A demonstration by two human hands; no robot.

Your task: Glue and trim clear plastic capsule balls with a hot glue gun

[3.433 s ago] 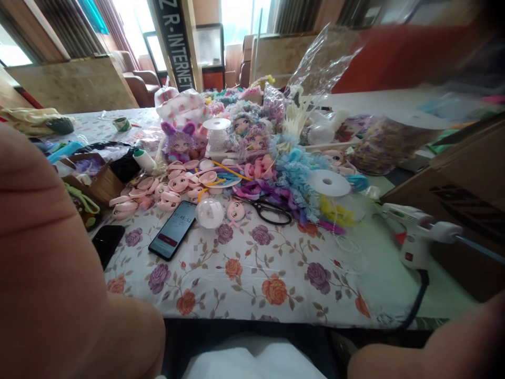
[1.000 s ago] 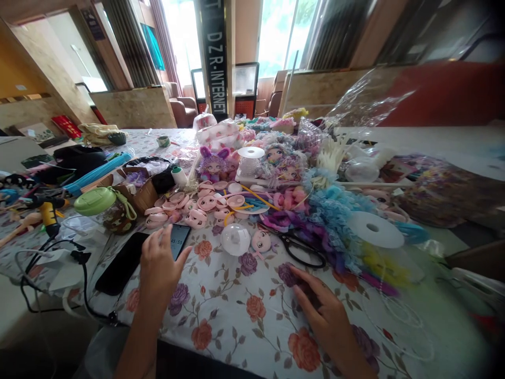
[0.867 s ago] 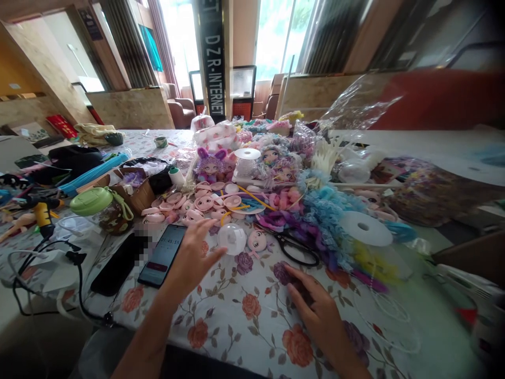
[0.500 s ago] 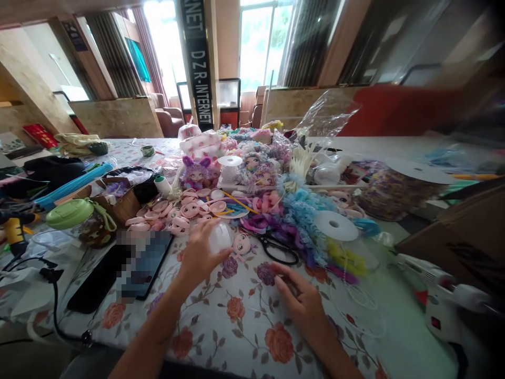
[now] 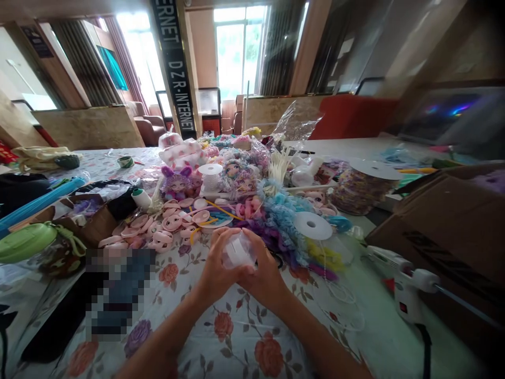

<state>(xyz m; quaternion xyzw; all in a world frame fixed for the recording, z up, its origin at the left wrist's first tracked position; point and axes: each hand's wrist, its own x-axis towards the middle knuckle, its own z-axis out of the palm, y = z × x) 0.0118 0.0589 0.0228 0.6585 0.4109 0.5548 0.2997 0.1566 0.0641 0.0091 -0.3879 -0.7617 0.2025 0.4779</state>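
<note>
Both hands are cupped round a translucent white, rounded plastic piece (image 5: 238, 249), with a paler rectangular patch in its middle; its exact kind I cannot make out. My left hand (image 5: 216, 271) grips it from the left, and my right hand (image 5: 263, 273) wraps the opposite side. The thumbs come together at its lower edge. Just behind the right hand, a bit of the black scissors' handle (image 5: 279, 260) shows; the rest is covered. Pink doll face pieces (image 5: 161, 239) lie in a heap beyond the left hand.
Blue ruffled trim (image 5: 282, 216) and a white spool (image 5: 313, 225) lie to the right, near a white glue gun (image 5: 406, 284) and a cardboard box (image 5: 442, 237). At left are a black phone (image 5: 65, 316) and a green-lidded jar (image 5: 29, 243). Dolls (image 5: 177, 181) stand behind.
My right hand has come up from the tablecloth and joined my left on the white plastic piece. The view has swung right; the small doll face near the scissors is now hidden.
</note>
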